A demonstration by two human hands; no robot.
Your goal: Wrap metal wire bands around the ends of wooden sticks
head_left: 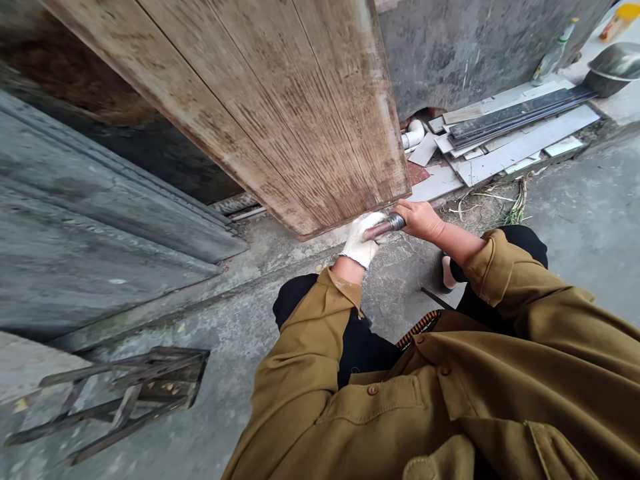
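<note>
My left hand (361, 243), in a white knit glove, is closed around one end of a short brown rod-like handle (376, 231) with a silvery band or wrapping. My bare right hand (420, 219) grips the other end, past the band. Whether a blade or other part extends from it is hidden by my hands. Just beyond both hands is the lower edge of a large worn plank panel (300, 113), which slants up to the top of the view. Whether the tool or my glove touches that edge, I cannot tell.
Stacked tile strips and boards (525, 137) lie along the wall at right, near a white pipe elbow (414, 133), a glass bottle (555, 53) and a metal basin (617, 67). Grey panels (100, 200) stand at left. An overturned wooden stool (135, 387) lies on the concrete floor.
</note>
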